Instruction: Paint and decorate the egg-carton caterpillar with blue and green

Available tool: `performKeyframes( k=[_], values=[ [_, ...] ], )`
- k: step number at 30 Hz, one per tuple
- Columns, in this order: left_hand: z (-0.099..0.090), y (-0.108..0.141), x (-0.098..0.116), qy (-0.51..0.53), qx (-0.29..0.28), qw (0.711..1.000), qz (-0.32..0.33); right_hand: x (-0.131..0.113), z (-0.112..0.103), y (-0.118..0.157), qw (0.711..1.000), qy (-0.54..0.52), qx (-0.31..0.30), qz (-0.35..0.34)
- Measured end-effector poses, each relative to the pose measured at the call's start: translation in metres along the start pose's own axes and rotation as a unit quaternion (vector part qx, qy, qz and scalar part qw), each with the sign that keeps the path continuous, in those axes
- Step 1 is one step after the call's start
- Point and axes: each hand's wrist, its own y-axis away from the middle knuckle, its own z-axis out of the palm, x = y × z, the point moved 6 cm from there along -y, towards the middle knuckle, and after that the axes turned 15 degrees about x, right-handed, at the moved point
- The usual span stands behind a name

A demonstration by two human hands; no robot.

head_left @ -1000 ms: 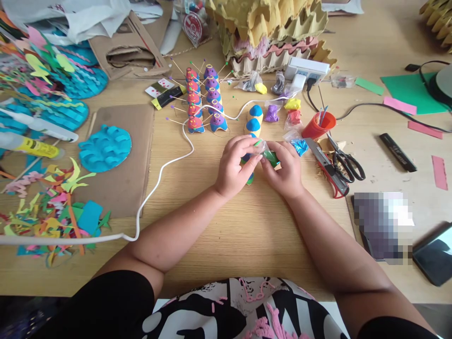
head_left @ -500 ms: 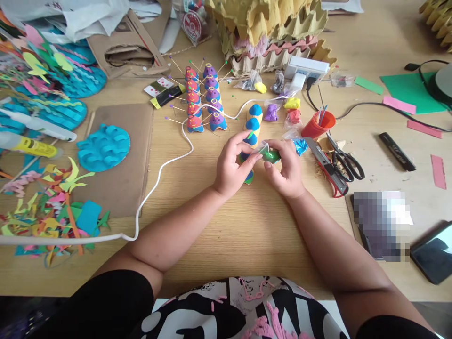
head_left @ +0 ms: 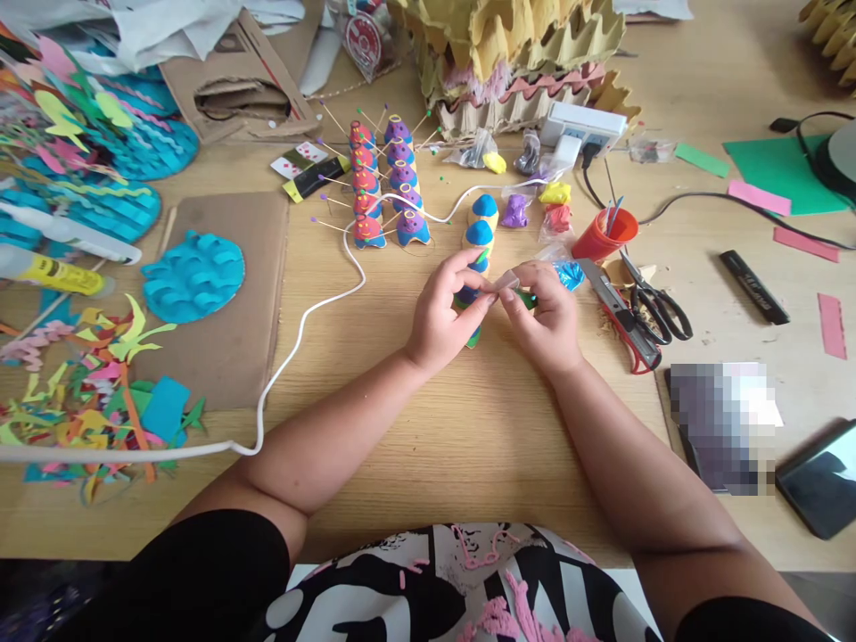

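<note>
A small clear plastic bag (head_left: 508,279) with green clay (head_left: 528,300) in it is held between both hands. My left hand (head_left: 447,312) pinches the bag's left edge between thumb and finger. The fingers of my right hand (head_left: 545,316) are curled round its other side and partly hide the green clay. Beneath and behind the hands stands a bumpy strip (head_left: 480,234) with blue caps on a yellow base. A bit of green shows by my left fingertips, and more green at the strip's near end.
Two pinned caterpillar-like strips (head_left: 366,183) stand left of centre, near a white cable (head_left: 304,325). On the right are a red cup (head_left: 605,234), a cutter (head_left: 625,312), scissors (head_left: 659,308) and clay packets. Cardboard (head_left: 258,303) and paper scraps lie left.
My right hand has shifted slightly right and its fingers have curled further over the green clay. The clear bag's edge now shows between both hands' fingertips.
</note>
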Motion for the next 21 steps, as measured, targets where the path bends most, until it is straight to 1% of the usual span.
performKeyframes(
  k=[4,7,11,16,21],
  values=[
    [-0.0016,0.0028,-0.0067,-0.025,-0.008,0.999,-0.022,0.0047,0.0022,0.0022,0.999,-0.011,-0.012,0.043],
    [-0.0018,0.0036,-0.0056,-0.032,-0.008,0.999,-0.021,0.0067,0.0019,0.0042,0.998,-0.016,-0.005,0.066],
    [-0.0009,0.0023,-0.002,-0.032,-0.011,0.999,-0.017,0.0067,0.0023,0.0059,0.997,-0.018,-0.001,0.08],
    [0.0001,-0.0004,0.0006,-0.014,-0.016,1.0,-0.009,0.0018,0.002,0.0035,0.998,-0.027,0.0,0.056],
    [-0.0003,-0.0001,0.0014,0.0,-0.012,1.0,-0.019,-0.0005,0.0026,0.0017,1.0,0.0,-0.006,0.031]
  ],
)
